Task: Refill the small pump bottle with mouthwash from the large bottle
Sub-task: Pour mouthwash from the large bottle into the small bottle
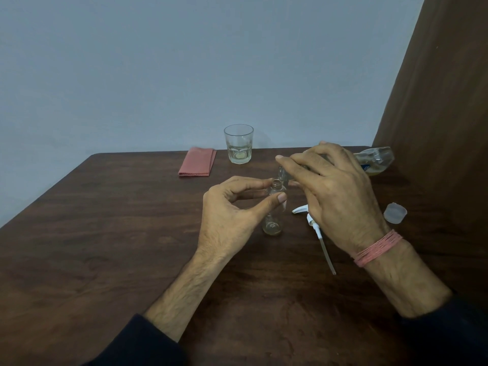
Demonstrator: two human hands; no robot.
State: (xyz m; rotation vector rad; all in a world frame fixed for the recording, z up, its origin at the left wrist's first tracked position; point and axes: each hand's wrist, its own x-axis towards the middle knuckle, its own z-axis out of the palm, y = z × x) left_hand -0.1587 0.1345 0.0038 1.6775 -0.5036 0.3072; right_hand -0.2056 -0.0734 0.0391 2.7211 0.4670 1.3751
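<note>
The small pump bottle (274, 207), clear and uncapped, is pinched upright by the left hand (232, 207); above it, the large bottle (375, 159) is gripped by the right hand (335, 186), tilted neck-down toward its mouth.

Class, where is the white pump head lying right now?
The white pump head lies on the table, right of the small bottle, partly under the right hand.
</note>
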